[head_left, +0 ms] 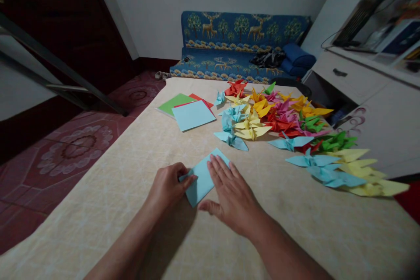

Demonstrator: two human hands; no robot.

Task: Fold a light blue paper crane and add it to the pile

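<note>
A folded light blue sheet of origami paper (pixel 201 178) lies slantwise on the cloth-covered table (pixel 131 183) before me. My left hand (pixel 170 183) pinches its left corner between thumb and curled fingers. Flat across its right side rests my right hand (pixel 231 190), fingers stretched out and thumb spread toward the near corner. Beyond my hands is a small pile of square paper, with a light blue sheet (pixel 193 115) on top, a green sheet (pixel 173 104) and a red one (pixel 205 98) showing beneath.
Several folded paper cranes (pixel 252 133) in many colours cover the table's far right. More blue cranes (pixel 315 162) extend along the right side. A blue patterned sofa (pixel 229 48) stands behind the table, a white cabinet (pixel 377 109) to the right, and a metal ladder (pixel 65 83) at left.
</note>
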